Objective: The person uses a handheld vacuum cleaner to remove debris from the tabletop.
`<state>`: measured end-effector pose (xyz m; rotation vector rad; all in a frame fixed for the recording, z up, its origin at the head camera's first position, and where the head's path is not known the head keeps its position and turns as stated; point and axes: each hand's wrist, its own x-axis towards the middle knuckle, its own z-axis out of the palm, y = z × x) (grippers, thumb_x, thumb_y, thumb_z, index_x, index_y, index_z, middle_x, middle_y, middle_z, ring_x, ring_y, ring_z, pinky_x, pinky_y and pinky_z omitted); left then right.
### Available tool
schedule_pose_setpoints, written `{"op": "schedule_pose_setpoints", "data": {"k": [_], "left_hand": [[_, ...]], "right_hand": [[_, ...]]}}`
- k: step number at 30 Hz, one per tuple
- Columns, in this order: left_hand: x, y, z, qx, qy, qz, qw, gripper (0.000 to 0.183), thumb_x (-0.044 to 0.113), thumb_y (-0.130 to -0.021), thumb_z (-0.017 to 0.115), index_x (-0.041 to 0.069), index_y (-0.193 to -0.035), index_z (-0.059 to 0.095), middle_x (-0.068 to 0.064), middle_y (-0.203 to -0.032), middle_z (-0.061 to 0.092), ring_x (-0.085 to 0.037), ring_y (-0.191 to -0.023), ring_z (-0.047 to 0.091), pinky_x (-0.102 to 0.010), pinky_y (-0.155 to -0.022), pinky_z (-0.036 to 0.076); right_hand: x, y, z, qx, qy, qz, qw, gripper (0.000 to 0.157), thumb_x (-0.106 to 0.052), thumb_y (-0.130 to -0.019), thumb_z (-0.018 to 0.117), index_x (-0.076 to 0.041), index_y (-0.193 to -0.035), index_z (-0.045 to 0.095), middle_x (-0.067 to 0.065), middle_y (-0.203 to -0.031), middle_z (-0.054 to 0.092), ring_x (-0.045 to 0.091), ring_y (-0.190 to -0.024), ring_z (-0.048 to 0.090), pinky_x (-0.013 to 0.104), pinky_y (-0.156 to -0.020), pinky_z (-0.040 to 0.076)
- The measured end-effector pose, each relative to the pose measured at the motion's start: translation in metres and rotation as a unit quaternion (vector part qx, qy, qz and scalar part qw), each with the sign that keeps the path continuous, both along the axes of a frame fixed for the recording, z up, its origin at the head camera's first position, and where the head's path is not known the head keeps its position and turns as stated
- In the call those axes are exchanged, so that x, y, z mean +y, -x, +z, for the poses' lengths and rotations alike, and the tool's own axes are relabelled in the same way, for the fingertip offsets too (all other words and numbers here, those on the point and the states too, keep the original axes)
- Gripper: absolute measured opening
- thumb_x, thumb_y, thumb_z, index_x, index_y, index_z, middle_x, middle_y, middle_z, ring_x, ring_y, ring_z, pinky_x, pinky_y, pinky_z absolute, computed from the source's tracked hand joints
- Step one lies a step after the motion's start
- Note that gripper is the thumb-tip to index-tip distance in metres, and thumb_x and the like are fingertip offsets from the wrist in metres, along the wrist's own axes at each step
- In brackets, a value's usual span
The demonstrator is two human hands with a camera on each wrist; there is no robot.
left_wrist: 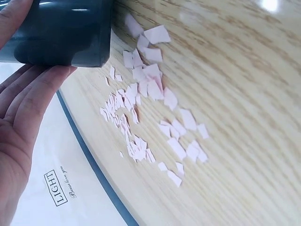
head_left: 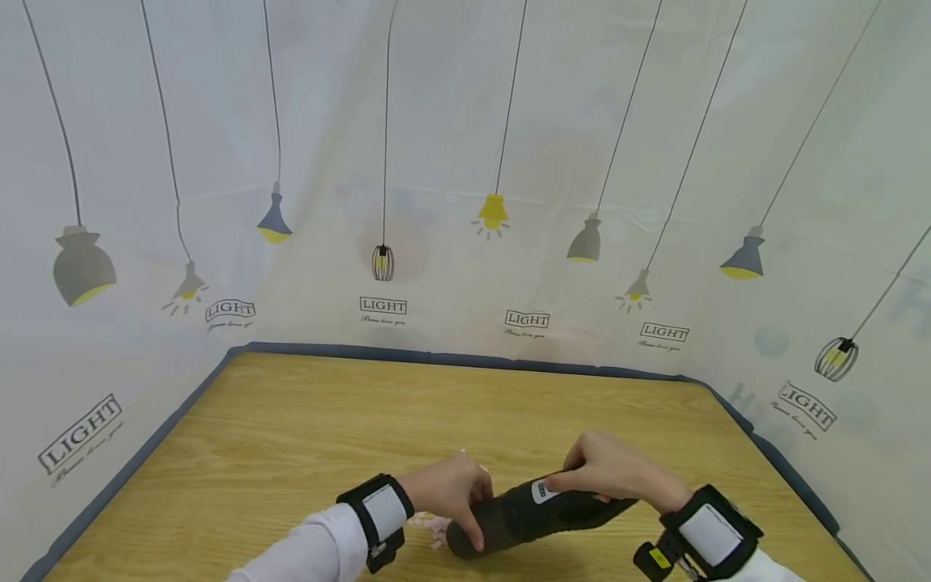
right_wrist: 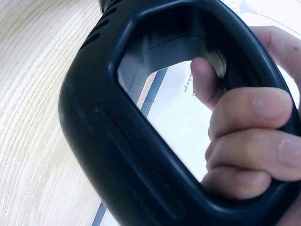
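A black handheld vacuum cleaner (head_left: 524, 513) lies at a slant low over the wooden table in the head view. My right hand (head_left: 609, 469) grips its loop handle, and in the right wrist view several curled fingers (right_wrist: 249, 110) pass through the opening. At the other end, my left hand (head_left: 452, 487) holds the front part between thumb and fingers. The left wrist view shows that dark front end (left_wrist: 70, 33) close beside a scatter of small pale pink paper scraps (left_wrist: 153, 82). From the head, most scraps are hidden behind the left hand and the vacuum.
The wooden table (head_left: 407, 412) has a dark blue border (head_left: 429, 357) along its edges. Behind and beside it hangs a pale sheet (head_left: 451, 145) printed with lamps and the word LIGHT. Each wrist wears a black strap with a camera.
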<state>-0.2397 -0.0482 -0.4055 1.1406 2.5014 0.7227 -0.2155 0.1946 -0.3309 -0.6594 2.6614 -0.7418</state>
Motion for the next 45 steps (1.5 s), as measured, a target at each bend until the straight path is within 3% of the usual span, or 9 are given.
{"op": "schedule_pose_setpoints", "data": {"k": [19,33,45], "left_hand": [[-0.008,0.01,-0.001,-0.032,-0.013,0.016,0.9993,0.042,0.017,-0.06,0.087,0.008,-0.096,0.067,0.001,-0.09,0.07,-0.001,-0.076,0.061,-0.018,-0.069,0.051],[-0.015,0.01,-0.001,-0.019,-0.004,0.021,0.9996,0.043,0.019,-0.06,0.087,0.009,-0.096,0.067,0.002,-0.089,0.07,-0.001,-0.076,0.06,-0.019,-0.069,0.051],[-0.013,0.013,-0.003,-0.015,-0.022,0.019,0.9995,0.043,0.018,-0.061,0.086,0.009,-0.097,0.066,0.001,-0.092,0.07,-0.001,-0.078,0.061,-0.018,-0.071,0.051]], "right_hand": [[-0.009,0.001,-0.003,0.022,0.0,-0.018,1.0,0.032,-0.044,-0.08,0.066,-0.017,-0.063,0.065,-0.008,-0.046,0.04,0.007,-0.038,0.034,0.023,-0.041,0.024],[-0.016,0.0,-0.003,0.031,0.002,-0.004,1.0,0.037,-0.044,-0.08,0.066,-0.016,-0.057,0.061,-0.009,-0.044,0.037,0.005,-0.035,0.033,0.022,-0.04,0.023],[-0.015,0.0,0.001,0.031,0.011,-0.006,0.999,0.034,-0.039,-0.081,0.066,-0.014,-0.058,0.061,-0.008,-0.044,0.036,0.006,-0.036,0.033,0.022,-0.041,0.022]]}}
